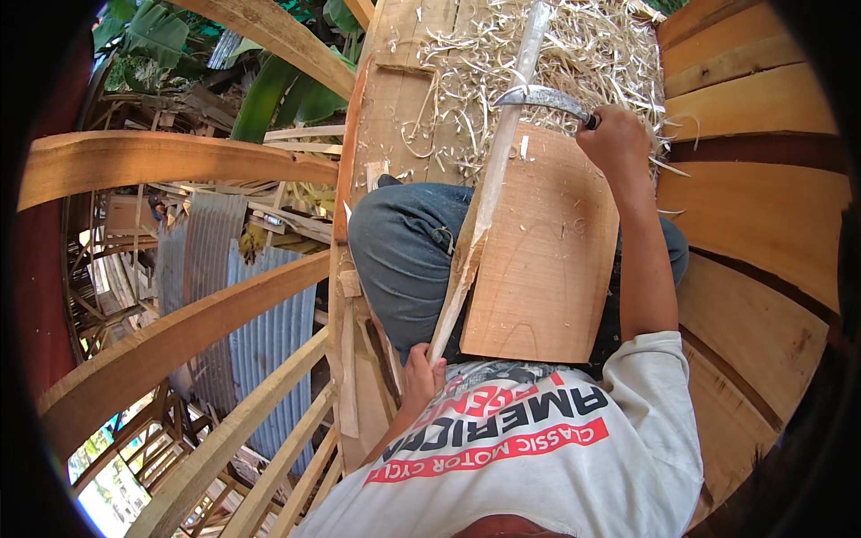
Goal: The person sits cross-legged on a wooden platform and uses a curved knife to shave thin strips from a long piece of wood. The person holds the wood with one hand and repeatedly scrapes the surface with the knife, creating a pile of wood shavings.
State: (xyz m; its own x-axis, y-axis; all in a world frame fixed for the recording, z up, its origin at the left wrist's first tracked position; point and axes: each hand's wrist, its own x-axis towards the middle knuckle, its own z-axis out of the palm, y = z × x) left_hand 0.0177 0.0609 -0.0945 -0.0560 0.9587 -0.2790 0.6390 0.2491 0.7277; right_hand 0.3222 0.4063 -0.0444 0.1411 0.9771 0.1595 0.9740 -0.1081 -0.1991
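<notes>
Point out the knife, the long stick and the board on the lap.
Knife (549, 96): head view, middle of the curved blade.
Long stick (494, 176): head view, middle of its length.
Board (545, 260): head view, middle of its upper face.

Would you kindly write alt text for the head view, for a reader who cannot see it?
The right hand holds a curved blade across a long pale wood strip, whose near end is in the left hand. A wide board rests over the legs, with curly shavings heaped beyond it.
</notes>
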